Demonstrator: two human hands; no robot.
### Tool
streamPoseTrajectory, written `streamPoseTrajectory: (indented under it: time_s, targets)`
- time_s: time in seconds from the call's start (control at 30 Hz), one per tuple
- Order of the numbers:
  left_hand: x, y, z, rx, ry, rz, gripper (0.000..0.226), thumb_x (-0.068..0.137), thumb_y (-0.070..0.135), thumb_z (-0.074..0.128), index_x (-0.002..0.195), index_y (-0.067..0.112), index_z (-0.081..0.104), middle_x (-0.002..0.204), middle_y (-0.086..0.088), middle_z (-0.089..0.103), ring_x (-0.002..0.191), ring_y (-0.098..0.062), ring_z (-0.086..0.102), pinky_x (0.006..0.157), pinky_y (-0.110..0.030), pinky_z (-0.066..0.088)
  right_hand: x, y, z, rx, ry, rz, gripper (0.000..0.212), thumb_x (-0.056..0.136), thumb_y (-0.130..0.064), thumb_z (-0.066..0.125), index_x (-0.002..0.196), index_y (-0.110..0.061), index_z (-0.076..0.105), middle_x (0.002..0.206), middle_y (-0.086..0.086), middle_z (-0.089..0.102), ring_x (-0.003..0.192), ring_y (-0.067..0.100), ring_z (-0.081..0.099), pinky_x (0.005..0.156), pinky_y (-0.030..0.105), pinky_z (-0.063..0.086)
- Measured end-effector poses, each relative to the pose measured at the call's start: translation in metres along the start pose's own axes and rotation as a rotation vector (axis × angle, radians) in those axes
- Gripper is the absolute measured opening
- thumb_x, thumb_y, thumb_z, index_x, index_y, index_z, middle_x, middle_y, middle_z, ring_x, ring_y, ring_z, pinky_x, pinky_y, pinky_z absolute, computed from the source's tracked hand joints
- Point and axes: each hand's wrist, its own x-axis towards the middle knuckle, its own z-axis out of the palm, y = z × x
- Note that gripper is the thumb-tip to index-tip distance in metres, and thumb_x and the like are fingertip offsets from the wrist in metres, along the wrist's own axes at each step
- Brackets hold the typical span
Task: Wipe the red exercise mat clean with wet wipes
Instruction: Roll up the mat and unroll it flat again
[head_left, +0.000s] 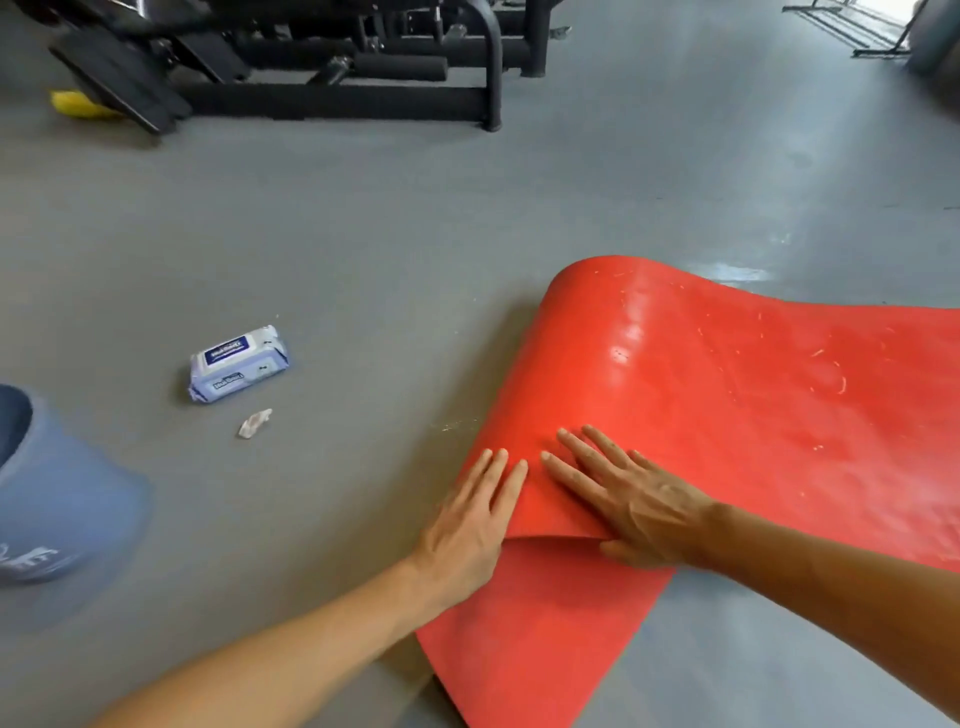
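The red exercise mat (727, 395) lies on the grey floor at the right, its near end folded over onto itself and its surface marked with pale scuffs. My left hand (467, 525) lies flat with straight fingers on the folded edge. My right hand (623, 493) presses flat on top of the fold, thumb at the edge of the flap. A blue-and-white pack of wet wipes (238, 364) sits on the floor to the left, apart from the mat. A crumpled used wipe (254, 423) lies just in front of the pack.
A blue bin (57, 499) stands at the left edge. Black gym machine frames (332, 67) fill the back, with a yellow object (78, 104) beside them. A black rack (857, 31) is at the far right. Grey floor (415, 234) stretches between.
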Motion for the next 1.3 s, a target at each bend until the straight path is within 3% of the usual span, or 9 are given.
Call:
streamPoseTrajectory:
  time_s: [0.1,0.27,0.4,0.47,0.63,0.77,1.1,1.2,1.3]
  targets:
    - [-0.027,-0.03,-0.001,-0.123,-0.084,-0.113,0.109,0.094,-0.01,0.044,0.149,0.044,-0.034,0.175,-0.002,-0.009,0.162,-0.02,-0.007,0.129,-0.037,0.02,0.019,-0.021,-0.012,-0.066,-0.005,-0.043,0.115,0.088,-0.042,0.061,0.153,-0.037,-0.034,0.168,0.007,-0.026,0.157,0.037,-0.01,0.109,0.057,0.044]
    - [-0.026,-0.052,-0.019,0.018,-0.147,-0.062,0.118,0.086,-0.023,0.031,0.147,0.048,-0.04,0.173,-0.018,-0.005,0.161,-0.035,0.01,0.126,-0.044,0.03,0.038,-0.038,-0.01,-0.151,-0.041,-0.033,0.11,0.094,-0.022,0.055,0.151,-0.035,-0.038,0.169,0.009,-0.023,0.157,0.041,-0.003,0.097,0.059,0.051]
    - [0.012,-0.08,-0.057,0.365,0.024,0.087,0.089,0.082,-0.012,0.026,0.162,0.026,0.027,0.15,-0.033,0.049,0.134,-0.049,0.055,0.097,-0.061,0.056,0.05,-0.034,-0.027,-0.158,-0.011,0.065,0.115,0.091,-0.013,0.057,0.15,-0.03,-0.04,0.166,0.009,-0.031,0.156,0.04,-0.009,0.106,0.061,0.045]
    - [0.032,-0.092,-0.089,0.581,0.008,0.155,0.078,0.091,-0.004,0.025,0.162,0.026,0.035,0.151,-0.033,0.048,0.137,-0.049,0.051,0.104,-0.066,0.049,0.057,-0.028,-0.043,-0.155,0.045,0.12,0.115,0.09,-0.009,0.058,0.152,-0.027,-0.038,0.166,0.009,-0.032,0.157,0.039,-0.009,0.109,0.062,0.043]
    - [0.073,-0.096,-0.156,0.816,0.295,0.266,0.049,0.102,0.012,0.04,0.142,0.028,0.064,0.136,-0.025,0.065,0.125,-0.049,0.062,0.095,-0.069,0.052,0.07,-0.014,-0.068,-0.188,0.216,0.241,0.094,0.087,-0.004,0.032,0.157,-0.017,-0.029,0.169,0.016,-0.017,0.156,0.043,0.003,0.103,0.065,0.048]
    - [0.05,-0.092,-0.127,0.722,0.36,0.27,0.048,0.103,0.011,0.039,0.142,0.022,0.063,0.136,-0.026,0.065,0.128,-0.046,0.061,0.097,-0.063,0.053,0.066,-0.012,-0.05,-0.188,0.175,0.191,0.095,0.087,-0.005,0.042,0.162,-0.019,-0.015,0.171,0.015,-0.003,0.155,0.043,0.015,0.097,0.065,0.051]
    - [-0.034,-0.164,-0.081,0.339,0.2,0.015,0.084,0.064,-0.013,0.06,0.148,-0.006,0.05,0.151,-0.024,0.053,0.14,-0.033,0.054,0.11,-0.044,0.051,0.084,-0.048,-0.022,-0.109,-0.006,0.223,0.101,0.09,-0.002,0.038,0.147,-0.023,-0.042,0.168,0.011,-0.026,0.157,0.04,-0.006,0.121,0.059,0.027]
    - [-0.041,-0.192,-0.092,0.167,0.212,-0.138,0.091,0.066,-0.013,0.071,0.153,-0.001,0.046,0.16,-0.017,0.045,0.143,-0.028,0.051,0.099,-0.046,0.058,0.112,-0.07,-0.038,-0.065,0.085,0.27,0.111,0.092,-0.008,0.052,0.15,-0.026,-0.04,0.169,0.009,-0.019,0.156,0.041,0.0,0.115,0.061,0.035]
    - [-0.053,-0.22,-0.102,-0.017,0.119,-0.327,0.086,0.086,-0.006,0.059,0.164,0.022,0.032,0.169,-0.005,0.031,0.151,-0.026,0.041,0.113,-0.044,0.046,0.134,-0.084,-0.051,-0.015,0.118,0.277,0.103,0.094,-0.002,0.046,0.155,-0.033,-0.031,0.17,0.007,-0.016,0.155,0.042,0.002,0.106,0.067,0.04]
